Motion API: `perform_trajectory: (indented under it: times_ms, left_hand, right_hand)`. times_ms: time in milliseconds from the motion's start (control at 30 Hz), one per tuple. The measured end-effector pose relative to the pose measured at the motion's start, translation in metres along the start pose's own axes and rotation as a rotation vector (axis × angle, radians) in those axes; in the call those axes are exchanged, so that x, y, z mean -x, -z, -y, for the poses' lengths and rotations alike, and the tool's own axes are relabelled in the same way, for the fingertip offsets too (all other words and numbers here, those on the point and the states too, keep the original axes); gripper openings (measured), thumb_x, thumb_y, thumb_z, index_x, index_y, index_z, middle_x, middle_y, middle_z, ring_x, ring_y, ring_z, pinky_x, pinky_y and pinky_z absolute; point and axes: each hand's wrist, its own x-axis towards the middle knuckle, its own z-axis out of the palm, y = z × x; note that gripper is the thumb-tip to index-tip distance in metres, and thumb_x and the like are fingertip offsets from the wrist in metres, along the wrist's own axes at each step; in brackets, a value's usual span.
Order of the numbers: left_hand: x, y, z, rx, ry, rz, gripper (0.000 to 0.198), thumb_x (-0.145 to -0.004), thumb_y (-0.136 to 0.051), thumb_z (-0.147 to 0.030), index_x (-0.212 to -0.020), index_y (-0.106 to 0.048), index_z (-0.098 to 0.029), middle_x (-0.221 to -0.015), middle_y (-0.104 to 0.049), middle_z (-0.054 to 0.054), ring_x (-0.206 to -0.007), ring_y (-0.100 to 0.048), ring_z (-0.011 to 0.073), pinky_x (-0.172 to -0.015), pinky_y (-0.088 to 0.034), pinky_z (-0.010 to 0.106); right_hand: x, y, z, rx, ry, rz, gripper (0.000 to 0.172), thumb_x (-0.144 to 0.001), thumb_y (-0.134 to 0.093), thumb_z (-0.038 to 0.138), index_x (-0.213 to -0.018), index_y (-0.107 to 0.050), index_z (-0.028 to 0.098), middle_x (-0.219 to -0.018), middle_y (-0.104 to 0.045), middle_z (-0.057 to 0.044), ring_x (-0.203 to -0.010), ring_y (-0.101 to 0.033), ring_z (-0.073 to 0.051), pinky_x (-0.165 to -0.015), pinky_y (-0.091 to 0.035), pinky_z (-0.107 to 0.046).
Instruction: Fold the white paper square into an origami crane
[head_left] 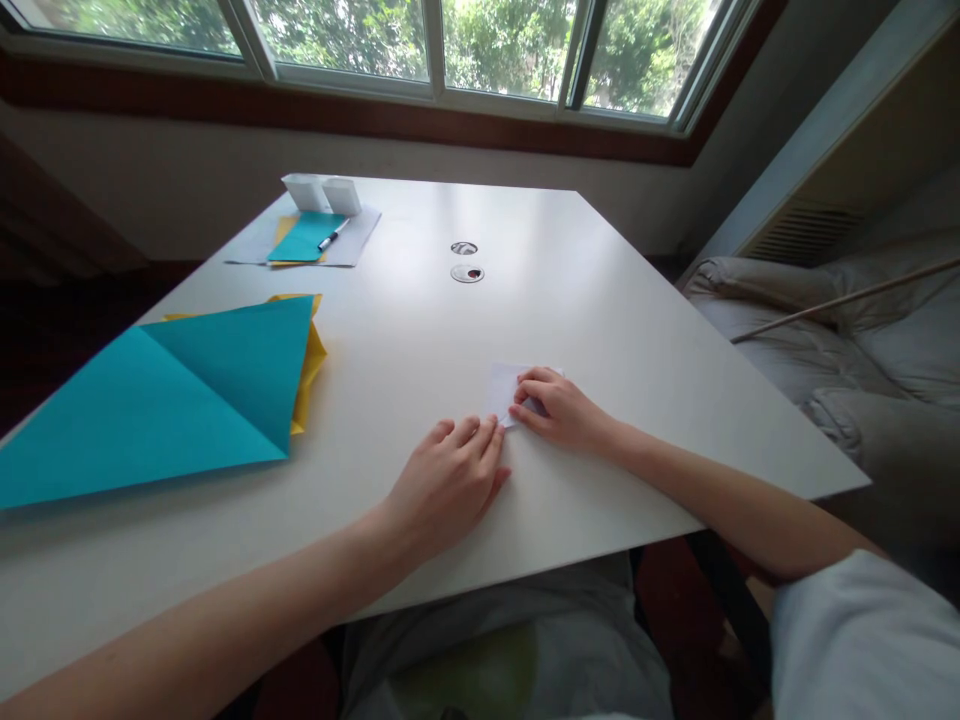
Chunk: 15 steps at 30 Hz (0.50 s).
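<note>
A small piece of white paper (504, 382) lies on the white table in front of me, pale against the tabletop. My right hand (559, 408) is over its right part, fingers curled and thumb bent in, gripping the paper near its edge. Part of the sheet is hidden beneath that hand. From the lower left, my left hand (454, 480) rests on the table with its fingers stretched out. Its fingertips press on the near left edge of the paper, close to the right thumb.
A large folded turquoise sheet (187, 400) covers yellow paper (306, 385) on the left. Farther back are a smaller turquoise sheet (304, 238), a pen (332, 236) and two white paper boxes (341, 196). Two round inserts (466, 273) sit in the tabletop. A sofa (780, 310) stands right.
</note>
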Motion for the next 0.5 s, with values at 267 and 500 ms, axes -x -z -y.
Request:
perform_trajectory:
  times_ms: [267,500]
  left_hand:
    - [-0.001,0.000,-0.003,-0.065,-0.050,-0.023,0.039,-0.093,-0.028,-0.025,-0.115,-0.055,-0.006,-0.116,-0.059,0.014,-0.104,-0.049,0.0237,-0.082,-0.036,0.037]
    - [-0.003,0.004,-0.003,-0.067,-0.069,-0.016,0.041,-0.093,-0.027,-0.026,-0.113,-0.055,-0.005,-0.114,-0.059,0.015,-0.102,-0.049,0.0238,-0.081,-0.036,0.038]
  right_hand:
    - [0.000,0.000,0.000,0.015,-0.036,0.002,0.007,-0.080,-0.054,0.024,-0.077,-0.052,0.018,-0.088,-0.055,-0.005,-0.086,-0.052,-0.017,-0.080,-0.041,-0.031]
    - [-0.002,0.012,-0.004,0.209,-0.160,0.029,0.035,-0.071,-0.062,0.047,-0.093,-0.051,0.022,-0.107,-0.054,-0.007,-0.101,-0.044,-0.025,-0.085,-0.036,-0.039]
